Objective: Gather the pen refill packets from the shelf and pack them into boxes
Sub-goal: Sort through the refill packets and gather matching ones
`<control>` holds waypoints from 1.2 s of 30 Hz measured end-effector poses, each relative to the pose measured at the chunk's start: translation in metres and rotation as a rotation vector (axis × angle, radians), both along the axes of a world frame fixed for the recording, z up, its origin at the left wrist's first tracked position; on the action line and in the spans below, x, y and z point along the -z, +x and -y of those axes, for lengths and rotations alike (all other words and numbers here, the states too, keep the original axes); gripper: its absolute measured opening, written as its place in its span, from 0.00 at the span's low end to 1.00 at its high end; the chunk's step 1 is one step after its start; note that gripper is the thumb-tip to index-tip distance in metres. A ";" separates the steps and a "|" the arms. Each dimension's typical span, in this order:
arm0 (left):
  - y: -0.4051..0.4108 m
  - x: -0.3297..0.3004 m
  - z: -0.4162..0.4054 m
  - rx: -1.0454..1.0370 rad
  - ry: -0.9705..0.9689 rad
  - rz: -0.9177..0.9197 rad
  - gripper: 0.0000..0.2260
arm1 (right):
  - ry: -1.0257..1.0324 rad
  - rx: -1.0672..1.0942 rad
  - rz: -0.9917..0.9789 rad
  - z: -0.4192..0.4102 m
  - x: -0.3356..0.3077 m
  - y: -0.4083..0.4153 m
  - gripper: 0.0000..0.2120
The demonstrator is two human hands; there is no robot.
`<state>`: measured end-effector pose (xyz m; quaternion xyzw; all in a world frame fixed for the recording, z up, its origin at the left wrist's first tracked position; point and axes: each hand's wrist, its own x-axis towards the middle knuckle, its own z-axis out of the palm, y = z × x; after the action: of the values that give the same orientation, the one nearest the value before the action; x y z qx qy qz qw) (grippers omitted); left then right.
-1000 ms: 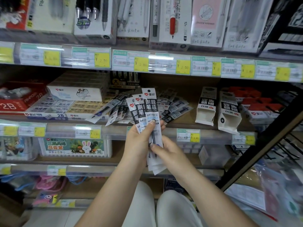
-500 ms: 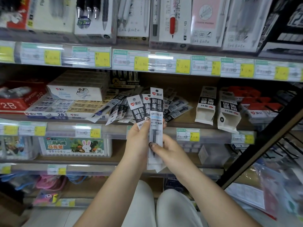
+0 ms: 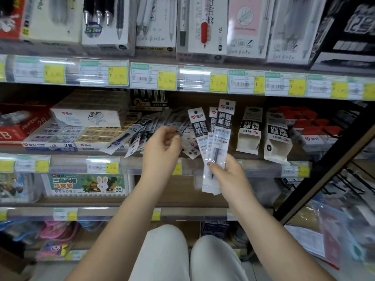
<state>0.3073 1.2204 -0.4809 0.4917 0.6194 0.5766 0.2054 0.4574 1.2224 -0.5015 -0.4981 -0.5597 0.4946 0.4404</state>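
Gathering step. Right hand (image 3: 227, 175) pinching fanned refill packets (image 3: 218, 142); left hand (image 3: 162, 147) loosely curled, empty, over shelf pile (image 3: 142, 134). Next: pinch another packet.

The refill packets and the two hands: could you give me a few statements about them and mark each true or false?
1. The right hand holds a fan of refill packets. True.
2. The left hand grips that fan too. False: it is apart, over the loose packets on the shelf.
3. Two boxes stand right of the fan. True.
4. The shelf holds no more packets. False: several lie there.
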 end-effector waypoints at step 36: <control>-0.035 0.004 -0.039 -0.281 -0.045 -0.696 0.16 | 0.011 0.071 0.027 -0.007 0.001 0.021 0.12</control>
<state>0.2723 1.2591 -0.4845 0.5637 0.7260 0.3839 -0.0876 0.4785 1.2299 -0.5026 -0.5220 -0.5503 0.4688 0.4527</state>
